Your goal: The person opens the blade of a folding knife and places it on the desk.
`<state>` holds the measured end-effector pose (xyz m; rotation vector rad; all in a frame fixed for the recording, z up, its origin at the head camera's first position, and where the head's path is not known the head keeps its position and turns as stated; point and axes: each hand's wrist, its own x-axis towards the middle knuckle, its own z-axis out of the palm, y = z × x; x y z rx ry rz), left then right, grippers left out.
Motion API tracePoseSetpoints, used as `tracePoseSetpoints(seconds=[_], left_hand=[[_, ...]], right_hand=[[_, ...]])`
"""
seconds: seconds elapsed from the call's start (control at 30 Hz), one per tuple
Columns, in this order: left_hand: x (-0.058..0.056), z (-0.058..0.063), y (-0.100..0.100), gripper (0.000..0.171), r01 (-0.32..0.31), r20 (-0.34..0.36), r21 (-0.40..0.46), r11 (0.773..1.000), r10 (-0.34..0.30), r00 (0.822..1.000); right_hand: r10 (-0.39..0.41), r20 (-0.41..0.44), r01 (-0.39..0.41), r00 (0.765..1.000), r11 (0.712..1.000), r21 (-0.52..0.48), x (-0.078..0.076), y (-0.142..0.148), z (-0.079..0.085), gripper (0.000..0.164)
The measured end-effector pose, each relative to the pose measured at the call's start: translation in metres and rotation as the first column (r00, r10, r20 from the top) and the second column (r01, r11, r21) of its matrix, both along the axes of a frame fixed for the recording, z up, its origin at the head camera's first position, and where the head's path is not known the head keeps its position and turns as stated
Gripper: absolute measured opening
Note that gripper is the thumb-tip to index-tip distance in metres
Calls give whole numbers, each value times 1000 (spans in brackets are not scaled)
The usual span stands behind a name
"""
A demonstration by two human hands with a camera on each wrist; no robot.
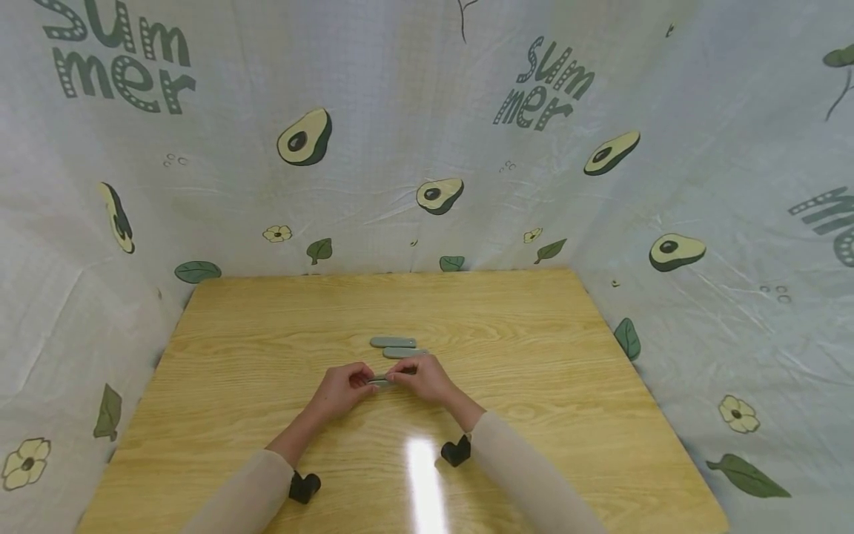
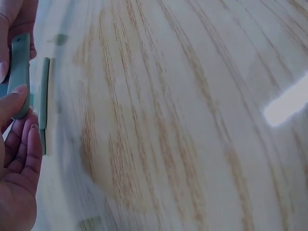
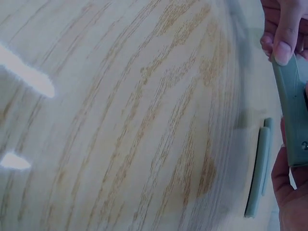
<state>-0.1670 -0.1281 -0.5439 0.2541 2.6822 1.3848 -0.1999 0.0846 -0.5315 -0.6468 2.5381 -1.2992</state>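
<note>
Between both pinching hands [image 1: 342, 389] [image 1: 427, 379], green strip [image 3: 292, 106], end dot [image 3: 304, 145] in wrist views only.

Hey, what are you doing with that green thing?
A person is holding a flat grey-green strip in both hands: the left hand pinches one end and the right hand grips toward the other. Just beyond, a second strip and a third strip lie side by side, slightly offset, on the wood-grain table.
</note>
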Motion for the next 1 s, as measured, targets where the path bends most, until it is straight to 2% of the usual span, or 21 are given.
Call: tracePoseSetpoints(seconds=[0.2,0.37,0.63,0.83,1.0], left_hand=[[0,-1,-1,13,18,-22,2,1000,-18,1000],[1,2,0,10,54,-45,-5,999,-54,998],[1,-1,1,8,102,-57,13,995,-101,993],[1,-2,1,9,123,-90,16,992,-121,989],[2,-4,0,8,111,-104,13,994,-109,989]], right_hand=[[15,-4,-15,1000,1000,14,-1,-2,3,14],[80,-35,-76,996,994,83,-3,-10,7,14],[170,-137,-147,976,975,165,-5,-21,14,10],[216,-133,-184,967,958,218,-6,-19,18,13],[265,-192,-210,945,941,267,-9,-12,26,14]])
